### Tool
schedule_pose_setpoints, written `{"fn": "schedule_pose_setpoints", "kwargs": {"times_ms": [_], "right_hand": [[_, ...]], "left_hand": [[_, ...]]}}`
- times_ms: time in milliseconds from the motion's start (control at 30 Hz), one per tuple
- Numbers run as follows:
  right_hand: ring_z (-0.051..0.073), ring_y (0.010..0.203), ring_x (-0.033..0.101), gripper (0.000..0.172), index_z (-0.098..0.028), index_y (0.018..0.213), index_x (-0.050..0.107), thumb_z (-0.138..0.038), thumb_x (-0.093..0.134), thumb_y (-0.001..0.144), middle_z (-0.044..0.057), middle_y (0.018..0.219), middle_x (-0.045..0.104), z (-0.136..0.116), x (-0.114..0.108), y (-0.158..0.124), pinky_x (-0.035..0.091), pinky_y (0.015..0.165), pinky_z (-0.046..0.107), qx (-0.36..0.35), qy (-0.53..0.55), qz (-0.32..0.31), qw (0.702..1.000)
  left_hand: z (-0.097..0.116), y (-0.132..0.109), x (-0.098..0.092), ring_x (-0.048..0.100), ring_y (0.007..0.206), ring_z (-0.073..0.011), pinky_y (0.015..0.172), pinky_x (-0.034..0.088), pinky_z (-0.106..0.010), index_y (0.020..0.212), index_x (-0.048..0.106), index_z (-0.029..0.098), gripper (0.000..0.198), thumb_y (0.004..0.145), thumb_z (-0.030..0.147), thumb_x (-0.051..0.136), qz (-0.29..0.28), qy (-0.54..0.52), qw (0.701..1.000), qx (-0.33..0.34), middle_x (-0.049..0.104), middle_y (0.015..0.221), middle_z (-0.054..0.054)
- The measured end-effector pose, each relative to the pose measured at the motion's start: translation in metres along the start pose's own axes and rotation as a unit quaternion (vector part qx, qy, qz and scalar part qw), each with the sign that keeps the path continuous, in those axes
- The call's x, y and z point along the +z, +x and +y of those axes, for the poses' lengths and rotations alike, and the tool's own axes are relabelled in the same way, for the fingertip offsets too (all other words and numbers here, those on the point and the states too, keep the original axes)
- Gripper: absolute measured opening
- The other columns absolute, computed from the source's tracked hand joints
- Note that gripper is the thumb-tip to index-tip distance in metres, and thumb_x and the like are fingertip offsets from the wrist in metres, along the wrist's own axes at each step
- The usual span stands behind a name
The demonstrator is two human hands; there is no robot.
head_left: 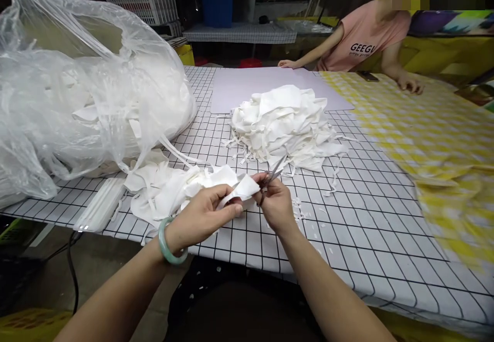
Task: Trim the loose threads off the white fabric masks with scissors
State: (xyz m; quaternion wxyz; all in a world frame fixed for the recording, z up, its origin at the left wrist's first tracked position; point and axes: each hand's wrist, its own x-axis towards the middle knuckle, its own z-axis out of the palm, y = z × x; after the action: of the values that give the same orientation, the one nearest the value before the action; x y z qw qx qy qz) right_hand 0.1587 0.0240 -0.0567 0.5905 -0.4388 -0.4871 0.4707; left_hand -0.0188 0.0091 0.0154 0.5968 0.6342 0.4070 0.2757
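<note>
The left hand [200, 216], with a green bangle [170, 241] on its wrist, pinches a white cloth piece [241, 187] between thumb and fingers near the table's front edge. The right hand [276, 203] is closed around small scissors [272, 177], whose blades point toward 1 o'clock, touching the cloth piece. A loose pile of cut cloth [285, 126] lies at 12 o'clock. A clear plastic bag [77, 90] at 10 o'clock holds more white cloth. The checked table cover [366, 218] carries scattered trimmings.

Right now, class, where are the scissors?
In the head view, the scissors are in the right hand, near the table's front edge, beside the white fabric piece held by the left hand.
</note>
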Motion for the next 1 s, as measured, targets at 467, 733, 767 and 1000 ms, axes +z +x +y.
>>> {"fn": "schedule_pose_setpoints", "kwargs": {"times_ms": [467,733,767,1000], "right_hand": [[0.014,0.063,0.057,0.033,-0.021,0.08,0.063,-0.043,0.084,0.067,-0.002,0.07,0.063,0.008,0.005,-0.032,0.048,0.059,0.027,0.137,0.077,-0.062,0.986],[0.02,0.072,0.057,0.037,-0.022,0.076,0.061,-0.056,0.077,0.075,0.002,0.074,0.061,-0.035,-0.05,-0.059,0.047,0.067,0.033,-0.014,-0.282,-0.115,0.952],[0.019,0.066,0.056,0.039,-0.022,0.072,0.06,-0.057,0.076,0.076,0.002,0.069,0.06,-0.04,-0.055,-0.061,0.045,0.064,0.032,-0.021,-0.315,-0.123,0.941],[0.014,0.054,0.052,0.045,-0.021,0.062,0.051,-0.056,0.077,0.076,-0.001,0.057,0.057,-0.046,-0.067,-0.071,0.041,0.056,0.027,-0.005,-0.369,-0.14,0.919]], "left_hand": [[-0.008,0.005,0.037,0.059,0.089,-0.0168,0.082,0.05,-0.032,0.083,0.068,0.017,0.03,0.103,0.029,0.049,0.076,-0.015,0.969,0.234,0.058,0.1,-0.008],[-0.029,0.007,0.058,0.052,0.099,-0.0221,0.078,0.048,-0.034,0.088,0.064,0.018,0.033,0.105,0.034,0.04,0.137,0.031,0.969,0.202,0.051,0.099,-0.009],[-0.031,0.007,0.061,0.051,0.102,-0.0231,0.081,0.048,-0.036,0.088,0.063,0.019,0.033,0.105,0.032,0.039,0.128,0.044,0.969,0.207,0.051,0.1,-0.01],[-0.037,0.008,0.07,0.048,0.104,-0.0212,0.087,0.044,-0.035,0.082,0.055,0.018,0.03,0.105,0.024,0.037,0.092,0.076,0.963,0.244,0.047,0.104,-0.008]]}}
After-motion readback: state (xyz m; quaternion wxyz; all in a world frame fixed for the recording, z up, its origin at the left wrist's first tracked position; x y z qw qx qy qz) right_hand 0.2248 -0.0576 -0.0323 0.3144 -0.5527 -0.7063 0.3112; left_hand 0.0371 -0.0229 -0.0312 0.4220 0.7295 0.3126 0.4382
